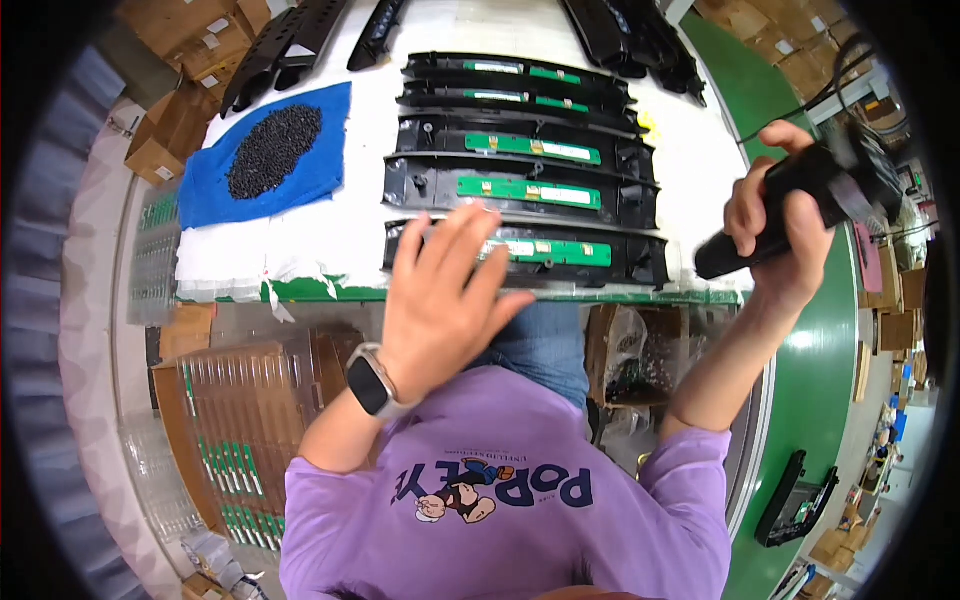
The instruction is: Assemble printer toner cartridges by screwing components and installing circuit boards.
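Note:
My left hand (445, 290), a watch on its wrist, has its fingers spread over the left part of the nearest black plastic panel (635, 262). It grips nothing; whether the fingertips touch the panel I cannot tell. A green circuit board (575, 253) lies along that panel, partly behind my fingers. Off the table's right side, my right hand (790, 205) is wrapped round a black pistol-shaped handheld tool (735, 250). The tool's thick head points up and right, and its exact kind is unclear. Several similar panels (625, 160) with green boards lie in a row beyond the nearest one.
A blue cloth (215, 205) with a heap of small black pieces (275, 150) lies on the left of the white-covered table (365, 240). Black housings (640, 50) stand along the far edge. Below left is a box with clear trays (240, 420); a green surface (805, 400) runs along the right.

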Action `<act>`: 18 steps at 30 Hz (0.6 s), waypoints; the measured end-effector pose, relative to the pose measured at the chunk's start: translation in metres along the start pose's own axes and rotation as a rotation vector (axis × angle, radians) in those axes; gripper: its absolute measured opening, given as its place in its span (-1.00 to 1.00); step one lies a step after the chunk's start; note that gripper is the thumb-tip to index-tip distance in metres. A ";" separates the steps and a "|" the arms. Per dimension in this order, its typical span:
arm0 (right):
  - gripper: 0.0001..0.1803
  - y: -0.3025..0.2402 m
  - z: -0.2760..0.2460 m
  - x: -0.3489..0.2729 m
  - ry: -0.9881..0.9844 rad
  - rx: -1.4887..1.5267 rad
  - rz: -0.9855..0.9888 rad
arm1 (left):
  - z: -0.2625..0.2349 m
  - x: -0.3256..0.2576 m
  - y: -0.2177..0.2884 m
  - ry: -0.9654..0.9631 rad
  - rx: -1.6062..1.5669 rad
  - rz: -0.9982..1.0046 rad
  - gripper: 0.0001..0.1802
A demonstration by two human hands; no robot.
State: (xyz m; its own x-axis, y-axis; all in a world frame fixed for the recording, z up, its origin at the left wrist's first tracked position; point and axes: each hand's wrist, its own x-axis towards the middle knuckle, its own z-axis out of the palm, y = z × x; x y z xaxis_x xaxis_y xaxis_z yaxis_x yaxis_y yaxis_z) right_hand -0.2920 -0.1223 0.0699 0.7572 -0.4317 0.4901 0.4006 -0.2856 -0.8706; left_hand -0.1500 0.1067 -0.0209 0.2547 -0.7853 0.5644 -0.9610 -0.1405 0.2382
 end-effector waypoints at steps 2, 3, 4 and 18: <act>-0.48 0.014 -0.010 0.009 0.217 -0.352 0.255 | 0.000 -0.015 0.005 0.149 -0.153 0.054 -0.59; -0.48 0.028 -0.020 0.015 0.213 -0.594 0.360 | -0.004 -0.022 0.009 0.074 -0.342 0.053 -0.60; -0.49 0.041 -0.036 0.016 0.220 -0.848 0.465 | -0.007 -0.027 0.014 -0.001 -0.543 0.061 -0.60; -0.37 0.139 0.035 0.118 -0.364 -1.095 -0.262 | 0.024 -0.007 0.001 -0.496 -1.978 -0.746 -0.46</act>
State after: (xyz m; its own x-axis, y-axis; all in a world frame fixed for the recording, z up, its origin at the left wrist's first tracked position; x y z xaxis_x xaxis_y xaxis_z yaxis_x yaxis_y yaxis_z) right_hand -0.1289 -0.1832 0.0050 0.8911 -0.0321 0.4527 0.0447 -0.9864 -0.1580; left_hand -0.1558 0.0976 -0.0435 0.0731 -0.9910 -0.1121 0.6876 -0.0314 0.7254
